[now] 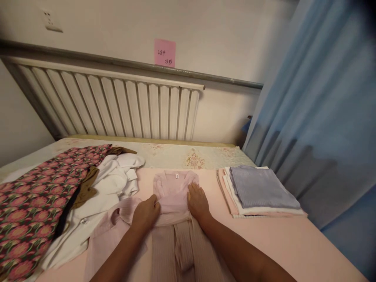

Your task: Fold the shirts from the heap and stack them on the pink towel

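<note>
A pale pink blouse [173,196] with a small white label at its neckline lies on the pink sheet in front of me. Its lower part looks darker and striped, with a sash-like strip hanging down the middle; whether that is one garment or two I cannot tell. My left hand [147,211] is closed on the blouse's left edge at chest height. On the opposite side, my right hand [198,200] grips the cloth just below the shoulder. A pink sleeve [110,231] spreads out to the left, partly behind my left forearm.
A stack of folded clothes, topped by a blue-grey one [261,187], sits at the right. White garments [111,188] and a floral cloth [44,196] are heaped at the left. Behind the bed are a radiator [132,105] and a pink note [165,53]; a blue curtain [308,109] hangs right.
</note>
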### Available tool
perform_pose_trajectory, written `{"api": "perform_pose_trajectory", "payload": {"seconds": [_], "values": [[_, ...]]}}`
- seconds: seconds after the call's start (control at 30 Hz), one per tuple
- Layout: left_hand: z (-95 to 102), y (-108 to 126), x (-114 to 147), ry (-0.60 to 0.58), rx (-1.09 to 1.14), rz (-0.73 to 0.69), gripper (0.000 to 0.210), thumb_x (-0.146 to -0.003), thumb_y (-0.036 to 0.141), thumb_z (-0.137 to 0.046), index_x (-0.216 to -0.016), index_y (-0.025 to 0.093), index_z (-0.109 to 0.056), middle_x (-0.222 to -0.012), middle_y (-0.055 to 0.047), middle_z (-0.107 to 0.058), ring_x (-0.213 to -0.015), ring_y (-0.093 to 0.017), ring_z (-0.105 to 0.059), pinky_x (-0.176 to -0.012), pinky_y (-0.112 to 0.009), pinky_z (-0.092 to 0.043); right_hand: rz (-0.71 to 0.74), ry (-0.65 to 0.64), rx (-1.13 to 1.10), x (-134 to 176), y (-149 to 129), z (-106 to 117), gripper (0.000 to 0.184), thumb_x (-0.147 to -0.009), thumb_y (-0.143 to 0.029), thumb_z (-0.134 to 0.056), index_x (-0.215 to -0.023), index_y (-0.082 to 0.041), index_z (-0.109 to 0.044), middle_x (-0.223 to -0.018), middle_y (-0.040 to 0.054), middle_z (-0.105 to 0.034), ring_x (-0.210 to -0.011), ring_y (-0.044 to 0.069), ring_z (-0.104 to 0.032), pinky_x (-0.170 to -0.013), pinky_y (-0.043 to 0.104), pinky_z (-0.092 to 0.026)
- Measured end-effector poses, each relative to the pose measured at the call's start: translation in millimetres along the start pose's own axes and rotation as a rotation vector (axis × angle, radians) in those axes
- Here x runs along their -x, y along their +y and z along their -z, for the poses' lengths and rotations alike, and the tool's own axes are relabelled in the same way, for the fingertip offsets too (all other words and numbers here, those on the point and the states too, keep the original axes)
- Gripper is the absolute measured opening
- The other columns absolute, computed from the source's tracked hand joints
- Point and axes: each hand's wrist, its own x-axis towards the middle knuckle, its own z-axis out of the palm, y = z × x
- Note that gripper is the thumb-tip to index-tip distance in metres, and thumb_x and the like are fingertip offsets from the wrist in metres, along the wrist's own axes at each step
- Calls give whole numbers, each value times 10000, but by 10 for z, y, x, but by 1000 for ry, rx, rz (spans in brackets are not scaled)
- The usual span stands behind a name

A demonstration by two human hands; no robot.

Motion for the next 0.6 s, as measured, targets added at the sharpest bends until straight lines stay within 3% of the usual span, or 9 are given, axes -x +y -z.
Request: {"api": "perform_pose_trajectory", "payload": {"seconds": [0.2, 0.37, 0.53, 0.6], "values": [[-50, -4, -46, 2, -58, 0, 212, -875, 273, -388, -836, 184, -576, -860, -101, -683, -812, -244, -626, -695, -331, -362, 13, 4, 33, -3, 1, 13, 404, -962, -249, -346, -1322, -157, -506, -1417, 127, -471, -1343, 226, -369, -1109, 419, -227], [160, -144, 25, 87, -74, 2, 234, -891, 277, -381, -883, 173, -590, -972, -98, -649, -988, -244, -563, -838, -344, -366, 29, 22, 42, 0, 8, 0, 395, -964, -253, -343, -1297, -148, -528, -1385, 132, -505, -1322, 234, -399, -1100, 415, -240], [351, -509, 464, 173, -27, -29, 251, -889, 268, -360, -899, 181, -595, -973, -88, -633, -993, -230, -550, -887, -336, -379, 43, 28, 54, 4, 13, -9, 392, -955, -246, -356, -1295, -150, -526, -1388, 133, -500, -1317, 241, -401, -1097, 413, -242], [336, -630, 735, 126, 5, -19, 278, -903, 325, -349, -875, 198, -595, -944, -79, -632, -961, -234, -557, -861, -342, -399, 47, 29, 56, 5, 17, -15, 394, -954, -247, -356, -1298, -149, -521, -1388, 130, -499, -1314, 242, -401, -1094, 417, -246]]}}
